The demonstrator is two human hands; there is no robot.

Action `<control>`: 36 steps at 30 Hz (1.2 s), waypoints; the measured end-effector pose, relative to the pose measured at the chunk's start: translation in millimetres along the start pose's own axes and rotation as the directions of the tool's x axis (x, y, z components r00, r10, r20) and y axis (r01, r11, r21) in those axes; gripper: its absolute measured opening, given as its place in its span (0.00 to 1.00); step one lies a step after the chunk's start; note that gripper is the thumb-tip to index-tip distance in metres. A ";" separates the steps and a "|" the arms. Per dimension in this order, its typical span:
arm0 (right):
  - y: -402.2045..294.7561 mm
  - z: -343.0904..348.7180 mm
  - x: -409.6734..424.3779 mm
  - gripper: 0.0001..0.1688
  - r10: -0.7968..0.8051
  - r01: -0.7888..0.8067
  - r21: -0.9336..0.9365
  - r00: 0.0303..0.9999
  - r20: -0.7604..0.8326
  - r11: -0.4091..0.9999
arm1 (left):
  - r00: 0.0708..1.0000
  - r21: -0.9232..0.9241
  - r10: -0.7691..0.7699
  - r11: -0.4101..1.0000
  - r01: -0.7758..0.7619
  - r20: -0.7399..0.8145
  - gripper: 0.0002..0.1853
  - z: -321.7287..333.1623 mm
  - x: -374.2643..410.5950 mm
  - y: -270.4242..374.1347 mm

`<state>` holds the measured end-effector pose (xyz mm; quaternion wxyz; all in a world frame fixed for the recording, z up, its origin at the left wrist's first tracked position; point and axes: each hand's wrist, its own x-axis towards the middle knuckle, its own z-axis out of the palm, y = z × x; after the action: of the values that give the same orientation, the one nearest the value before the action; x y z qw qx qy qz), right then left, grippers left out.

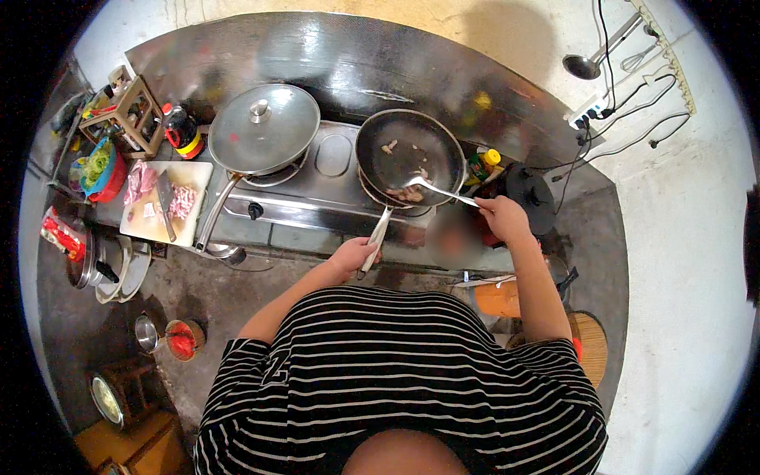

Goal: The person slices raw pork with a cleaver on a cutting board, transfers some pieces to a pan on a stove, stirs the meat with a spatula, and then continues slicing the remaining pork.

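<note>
My left hand (354,256) grips the light-coloured handle (380,234) of a dark frying pan (398,148), which sits over the right burner. In my right hand (504,218) is a metal spatula (448,193). Its head rests inside the pan at the lower right, touching pieces of cooked meat (407,194). A few more bits of meat (389,147) lie scattered on the pan's bottom. The spatula's grip end is hidden by my fingers.
A lidded wok (264,130) stands on the left burner of the steel gas stove (332,178). Left of it, a cutting board (189,228) holds a cleaver (165,199), sliced meat (183,200) and a larger meat piece (141,180). A dark-lidded pot (528,187) and a yellow-capped bottle (491,157) stand right.
</note>
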<state>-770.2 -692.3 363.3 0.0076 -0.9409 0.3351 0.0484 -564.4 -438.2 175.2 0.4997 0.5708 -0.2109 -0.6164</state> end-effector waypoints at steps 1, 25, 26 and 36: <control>1.5 -9.0 -6.9 0.17 0.022 -0.022 -0.006 1.000 -0.007 1.000 | 1.000 0.003 0.000 1.000 0.000 -0.005 0.14 0.3 -0.4 0.8; -12.5 -43.1 -36.9 0.15 0.263 -0.264 0.020 0.965 0.022 0.964 | 0.995 -0.120 -0.082 0.990 0.076 -0.048 0.13 4.5 -6.9 6.9; -14.7 -39.2 -35.7 0.14 0.249 -0.249 0.006 0.967 0.050 0.968 | 0.993 -0.116 -0.100 0.989 0.092 -0.063 0.13 5.0 -8.7 9.0; -23.4 24.6 12.1 0.14 0.176 -0.130 0.228 0.965 -0.196 0.965 | 0.997 -0.130 -0.055 0.990 0.048 -0.049 0.15 -3.5 -0.9 -1.1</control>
<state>-748.3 -680.6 337.2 0.0682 -0.9054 0.4094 -0.0893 -561.8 -435.9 173.9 0.5247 0.5589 -0.1428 -0.6261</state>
